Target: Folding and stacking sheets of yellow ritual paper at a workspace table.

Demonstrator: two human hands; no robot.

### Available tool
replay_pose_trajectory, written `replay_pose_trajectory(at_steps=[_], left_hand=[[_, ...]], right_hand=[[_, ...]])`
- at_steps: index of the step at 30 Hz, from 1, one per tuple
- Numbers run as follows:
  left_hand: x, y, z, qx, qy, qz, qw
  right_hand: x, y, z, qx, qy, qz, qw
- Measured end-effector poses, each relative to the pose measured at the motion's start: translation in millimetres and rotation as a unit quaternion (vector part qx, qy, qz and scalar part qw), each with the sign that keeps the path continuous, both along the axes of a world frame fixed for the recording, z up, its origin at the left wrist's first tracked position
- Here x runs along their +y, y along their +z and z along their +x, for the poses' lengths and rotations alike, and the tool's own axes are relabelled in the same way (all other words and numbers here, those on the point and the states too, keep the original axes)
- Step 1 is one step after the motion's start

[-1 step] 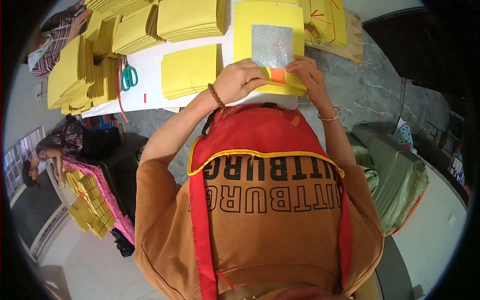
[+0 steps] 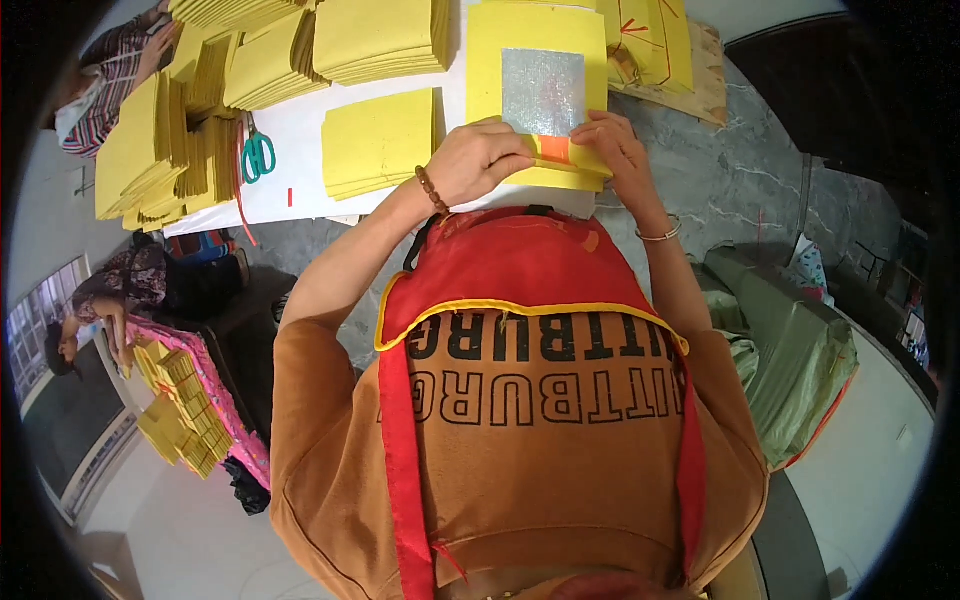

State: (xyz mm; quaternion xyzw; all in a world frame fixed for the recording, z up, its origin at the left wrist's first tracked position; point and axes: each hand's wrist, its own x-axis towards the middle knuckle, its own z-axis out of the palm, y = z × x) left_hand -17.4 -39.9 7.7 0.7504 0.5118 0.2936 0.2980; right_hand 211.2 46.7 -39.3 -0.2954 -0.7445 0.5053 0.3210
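A yellow paper sheet [image 2: 485,90] with a silver square [image 2: 543,90] and a small orange patch [image 2: 554,149] lies at the table's front edge. My left hand [image 2: 484,160], fingers closed, pinches the fold near the sheet's lower edge, left of the orange patch. On the other side, my right hand [image 2: 617,158] curls its fingers over the sheet's right side and grips the same lower fold. Part of each hand's fingertips is hidden. A low stack of yellow paper [image 2: 378,143] sits left of my left hand.
Taller stacks of folded yellow paper [image 2: 385,40] fill the table's far left. Green-handled scissors [image 2: 257,155] lie beside a red string. More yellow sheets [image 2: 655,50] rest on a wooden board at right. Other people [image 2: 125,280] are at the left; a plastic-covered bundle [image 2: 790,360] stands right.
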Motion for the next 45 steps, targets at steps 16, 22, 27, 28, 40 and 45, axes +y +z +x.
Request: replay_pose_trajectory(at_steps=[16,22,27,28,40,45], left_hand=[[15,1,-6,-0.131,0.051,-0.233,0.962],[16,2,-8,-0.167,0.06,-0.265,0.948],[11,21,-30,-0.068,-0.008,-0.131,0.989],[8,22,-37,-0.025,-0.034,-0.014,0.999],[-8,13,-41,0.186,0.03,0.148,0.971],[-34,-4,-37,0.041,0.039,0.044,0.997]], right_hand=[[3,0,0,-0.008,0.004,0.02,1.0],[-3,4,0,-0.035,-0.002,0.023,0.999],[-3,-16,0,-0.004,-0.023,0.023,0.999],[-5,-16,-2,-0.004,-0.021,0.023,1.0],[13,27,4,-0.13,-0.002,0.316,0.94],[-10,35,15,-0.157,0.102,0.26,0.947]])
